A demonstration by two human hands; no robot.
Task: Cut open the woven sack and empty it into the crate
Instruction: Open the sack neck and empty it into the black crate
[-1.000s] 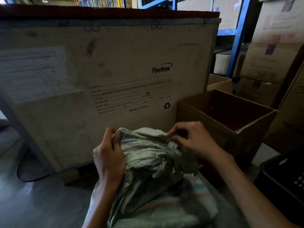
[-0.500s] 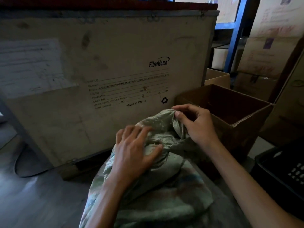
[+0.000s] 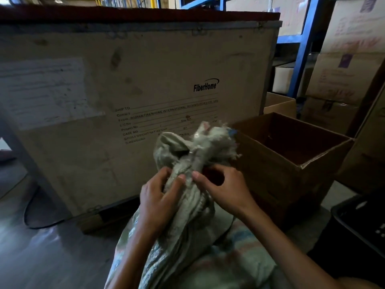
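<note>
Sackcloth bulges nearest, soft and floppy, so the woven sack probably handles best by its bunched neck. There the left hand and right hand both clench the gathered cloth, below its frayed, tied mouth. Beyond stand an open cardboard box and a wooden shipping crate.

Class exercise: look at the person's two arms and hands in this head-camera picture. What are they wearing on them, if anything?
Nothing shows on either one. The left hand and right hand are bare: no gloves, rings or bandages visible. Both forearms are uncovered up to the bottom edge of the picture, with no sleeve, cuff, watch or bracelet in view. The dim light could hide very small details.
</note>
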